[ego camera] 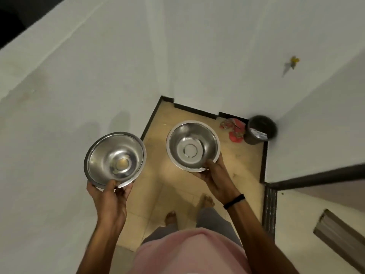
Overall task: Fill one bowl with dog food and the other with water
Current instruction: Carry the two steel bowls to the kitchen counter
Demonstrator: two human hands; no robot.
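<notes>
I hold two empty steel bowls in front of me above a tiled floor. My left hand (109, 192) grips the near rim of the left bowl (115, 158), thumb inside the rim and fingers underneath. My right hand (216, 176) grips the near rim of the right bowl (193, 146) the same way; a black band circles that wrist. Both bowls face up and are level. No dog food or water is in view.
White walls close in on the left and ahead. A dark bin (259, 129) stands in the floor's far right corner with red wrappers (233, 128) beside it. A doorway with a dark threshold (269, 206) opens on the right. My bare feet (170, 217) stand on beige tiles.
</notes>
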